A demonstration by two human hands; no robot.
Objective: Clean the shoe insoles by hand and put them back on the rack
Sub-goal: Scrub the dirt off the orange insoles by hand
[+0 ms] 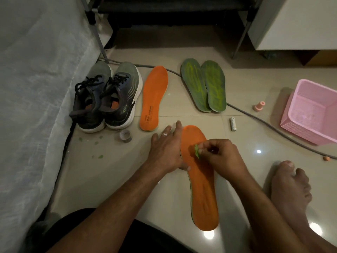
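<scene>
Near orange insole (202,189) flat on tile floor (109,179), nearest the person; sneakers (105,99), second orange insole (154,98), green pair (204,84) beyond it. Left hand (166,152), fingers spread straight, presses its left edge. Right hand (221,156) over its upper half, fingertips pinching small green scrap (197,151).

This is a room in a home, and a person is sitting barefoot on its glossy tiled floor (182,52). A mesh-draped bed edge (36,88) is lying along the left. A metal-framed shoe rack (164,8) is standing at the far wall, with a pair of running shoes (105,95), loose insoles and a pink plastic basket (310,114) lying on the floor.
</scene>
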